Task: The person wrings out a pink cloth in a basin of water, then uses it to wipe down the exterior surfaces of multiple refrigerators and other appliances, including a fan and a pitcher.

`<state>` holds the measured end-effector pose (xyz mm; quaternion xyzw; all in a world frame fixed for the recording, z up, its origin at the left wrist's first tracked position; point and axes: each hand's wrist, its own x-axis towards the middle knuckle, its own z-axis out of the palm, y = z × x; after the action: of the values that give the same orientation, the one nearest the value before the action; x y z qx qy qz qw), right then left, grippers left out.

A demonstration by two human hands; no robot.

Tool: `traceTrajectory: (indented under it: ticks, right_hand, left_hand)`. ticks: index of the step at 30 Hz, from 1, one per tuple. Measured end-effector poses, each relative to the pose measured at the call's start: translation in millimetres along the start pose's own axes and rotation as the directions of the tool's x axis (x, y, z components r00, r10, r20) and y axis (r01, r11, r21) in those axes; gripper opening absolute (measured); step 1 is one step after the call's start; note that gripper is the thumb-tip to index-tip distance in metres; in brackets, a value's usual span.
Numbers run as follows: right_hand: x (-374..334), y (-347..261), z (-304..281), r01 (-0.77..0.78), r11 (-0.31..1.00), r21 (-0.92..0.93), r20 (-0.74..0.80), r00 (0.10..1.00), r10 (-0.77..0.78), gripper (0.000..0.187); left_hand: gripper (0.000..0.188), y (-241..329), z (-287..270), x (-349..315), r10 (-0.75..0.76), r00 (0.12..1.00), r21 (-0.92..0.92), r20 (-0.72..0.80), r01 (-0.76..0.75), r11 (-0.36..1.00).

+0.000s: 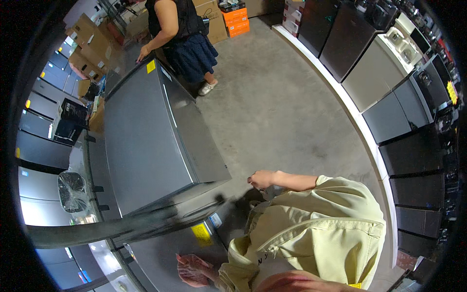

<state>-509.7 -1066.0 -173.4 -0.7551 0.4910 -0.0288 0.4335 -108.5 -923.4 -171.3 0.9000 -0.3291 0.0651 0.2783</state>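
My left hand (212, 274) is closed on a crumpled reddish-pink cloth (190, 269). The cloth lies against the top of a dark grey refrigerator-like cabinet (160, 258), close to its yellow sticker (201, 234). Part of that hand's fingers is hidden by the cloth. My right hand (261, 179) hangs out over the grey floor with its fingers curled in, and nothing shows in it. Nearest to it stands a large grey refrigerator (146, 141), a short way to the left and apart from the hand. Pale yellow sleeves cover my upper arms.
Another person (182, 39) stands at the far end, one hand on the large refrigerator. Cardboard boxes (92, 48) and orange boxes (236, 22) sit at the back. Dark and pale appliances (374, 73) line a white raised edge (348, 97) on the right. A blurred dark band (97, 232) crosses the lower left.
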Motion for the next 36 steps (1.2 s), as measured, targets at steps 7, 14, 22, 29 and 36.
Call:
traceTrajectory:
  ticks: [7,14,22,29,36]
  right_hand:
    - [-22.8,-8.1,14.4,-0.196,0.981,-0.001,0.0,0.981,0.196,0.021]
    - [-34.9,-24.8,48.9,-0.165,0.986,0.025,0.031,0.986,0.164,0.022]
    - [-25.5,-16.0,44.0,-0.052,0.993,0.11,0.035,0.998,0.048,0.029]
    - [-48.3,0.2,-35.9,0.321,0.871,0.373,-0.553,0.831,-0.069,0.047]
    - [-129.7,92.7,-142.9,0.416,0.737,0.532,-0.709,0.695,0.119,0.029]
  left_hand:
    - [0.029,0.0,14.8,11.3,0.037,0.998,-0.038,0.047,-0.035,0.999]
    - [0.029,12.5,26.2,9.4,0.087,0.989,-0.098,0.123,-0.075,0.992]
    - [0.028,93.3,44.6,-32.2,0.302,0.837,-0.316,0.456,-0.165,0.934]
    - [0.033,311.4,72.2,-140.9,0.335,0.504,-0.602,0.796,0.602,0.525]
    - [0.031,445.8,73.9,-207.4,0.67,0.32,-0.742,0.67,0.266,0.615]
